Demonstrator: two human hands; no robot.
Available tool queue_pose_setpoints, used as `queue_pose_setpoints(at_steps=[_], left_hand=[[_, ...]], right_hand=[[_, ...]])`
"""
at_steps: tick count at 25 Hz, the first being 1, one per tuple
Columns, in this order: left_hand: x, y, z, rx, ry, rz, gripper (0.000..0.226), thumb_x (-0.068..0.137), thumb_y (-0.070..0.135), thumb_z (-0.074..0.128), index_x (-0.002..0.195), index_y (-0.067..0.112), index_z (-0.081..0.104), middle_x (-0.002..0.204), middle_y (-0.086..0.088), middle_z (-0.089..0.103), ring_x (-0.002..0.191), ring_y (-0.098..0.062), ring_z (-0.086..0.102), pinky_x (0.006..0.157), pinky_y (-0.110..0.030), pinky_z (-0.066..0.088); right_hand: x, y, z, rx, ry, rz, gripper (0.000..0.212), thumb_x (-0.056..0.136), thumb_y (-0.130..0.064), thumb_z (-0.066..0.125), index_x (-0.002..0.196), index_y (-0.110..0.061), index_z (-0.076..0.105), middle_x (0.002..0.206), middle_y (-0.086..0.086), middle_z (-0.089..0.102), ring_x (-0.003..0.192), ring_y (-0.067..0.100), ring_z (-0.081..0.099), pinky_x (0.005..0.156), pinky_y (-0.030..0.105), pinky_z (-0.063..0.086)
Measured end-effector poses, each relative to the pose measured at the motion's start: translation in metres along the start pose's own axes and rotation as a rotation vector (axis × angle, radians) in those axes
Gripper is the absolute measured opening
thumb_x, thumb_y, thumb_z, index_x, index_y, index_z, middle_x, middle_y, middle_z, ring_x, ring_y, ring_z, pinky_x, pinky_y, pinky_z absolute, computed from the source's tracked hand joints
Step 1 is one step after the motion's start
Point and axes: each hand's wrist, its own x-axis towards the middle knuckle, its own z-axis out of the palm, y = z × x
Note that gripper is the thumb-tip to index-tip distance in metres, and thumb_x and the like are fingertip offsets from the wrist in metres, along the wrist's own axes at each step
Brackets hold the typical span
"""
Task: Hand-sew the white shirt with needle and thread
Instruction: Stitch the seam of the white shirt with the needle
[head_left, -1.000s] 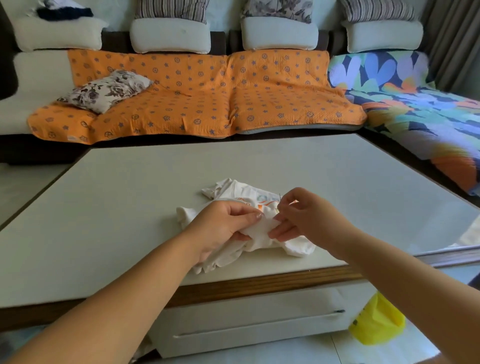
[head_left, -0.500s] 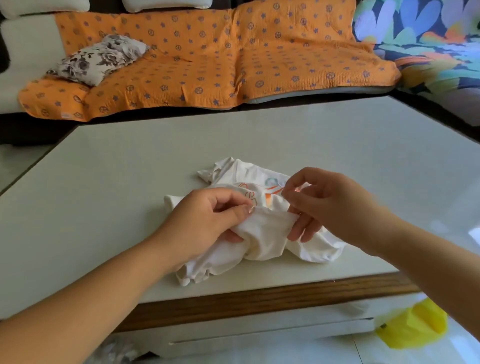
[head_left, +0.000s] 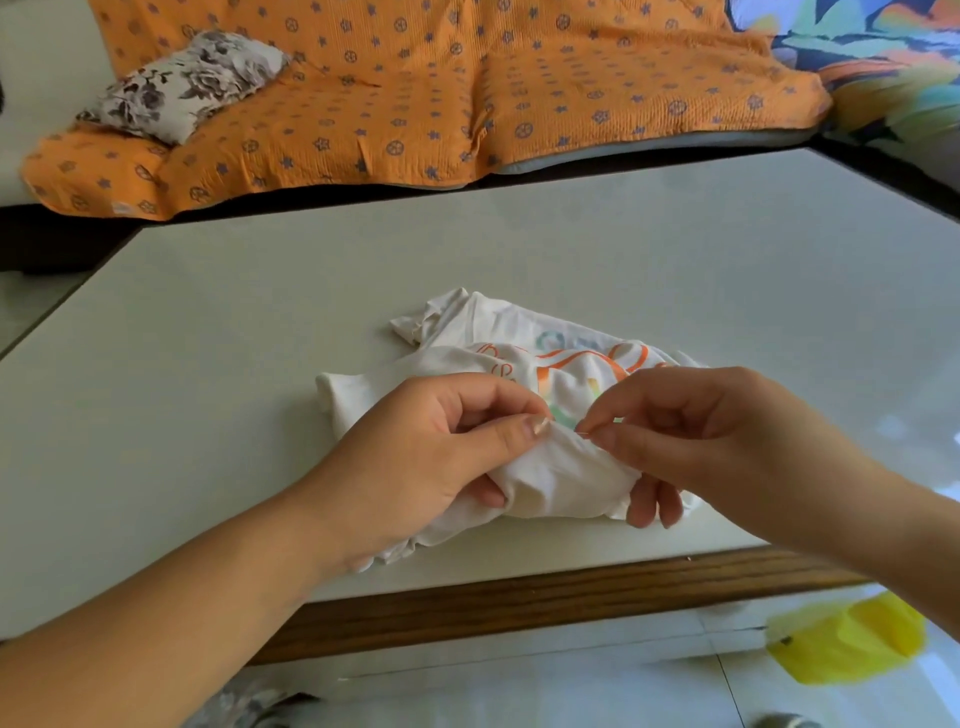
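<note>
A crumpled white shirt (head_left: 524, 338) with an orange and pastel print lies near the front edge of the pale table (head_left: 260, 312). My left hand (head_left: 431, 457) grips a raised fold of the shirt, thumb on top and fingers beneath. My right hand (head_left: 691, 441) pinches a thin needle (head_left: 582, 433) between thumb and forefinger, its tip at the fold just right of my left thumb. The lower fingers of that hand reach under the fabric. The thread is too fine to make out.
A sofa with an orange patterned cover (head_left: 415, 93) and a floral cushion (head_left: 182, 83) runs behind the table. A multicoloured cover (head_left: 893, 67) lies at the far right. A yellow plastic bag (head_left: 847, 644) sits on the floor below the table's wooden front edge (head_left: 545, 592).
The camera has tilted down and come closer. My right hand has dropped from above the shirt to the fold, bringing the needle next to my left thumb. My left hand keeps its hold.
</note>
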Motion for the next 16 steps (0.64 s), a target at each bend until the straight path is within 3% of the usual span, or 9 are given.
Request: queue_pose_setpoints(at_steps=[6, 9, 16], left_hand=[[0.0016, 0.0034, 0.0054, -0.066, -0.028, -0.050, 0.015, 0.071, 0.030, 0.068, 0.078, 0.018, 0.075, 0.072, -0.015, 0.061, 0.042, -0.007, 0.052, 0.046, -0.015, 0.048], [0.0019, 0.0022, 0.0036, -0.078, -0.038, -0.065, 0.019, 0.070, 0.031, 0.069, 0.081, 0.015, 0.075, 0.076, -0.019, 0.060, 0.046, -0.009, 0.052, 0.047, -0.016, 0.048], [0.0008, 0.0005, 0.0022, -0.122, -0.052, -0.071, 0.012, 0.071, 0.027, 0.068, 0.078, 0.018, 0.075, 0.069, -0.006, 0.064, 0.045, -0.005, 0.054, 0.044, -0.015, 0.046]], right_hand=[[-0.0020, 0.0030, -0.0008, 0.099, -0.032, 0.008, 0.007, 0.082, -0.021, 0.065, 0.081, -0.023, 0.072, 0.058, 0.011, 0.065, 0.051, 0.024, 0.066, 0.047, 0.023, 0.049], [-0.0011, 0.0032, -0.0005, 0.142, -0.029, 0.013, 0.015, 0.072, -0.031, 0.063, 0.080, -0.021, 0.072, 0.057, 0.010, 0.063, 0.050, 0.024, 0.065, 0.045, 0.023, 0.048], [0.0010, 0.0049, 0.0028, 0.178, -0.056, -0.017, 0.019, 0.069, -0.032, 0.064, 0.081, -0.019, 0.073, 0.058, 0.009, 0.063, 0.049, 0.026, 0.065, 0.042, 0.023, 0.046]])
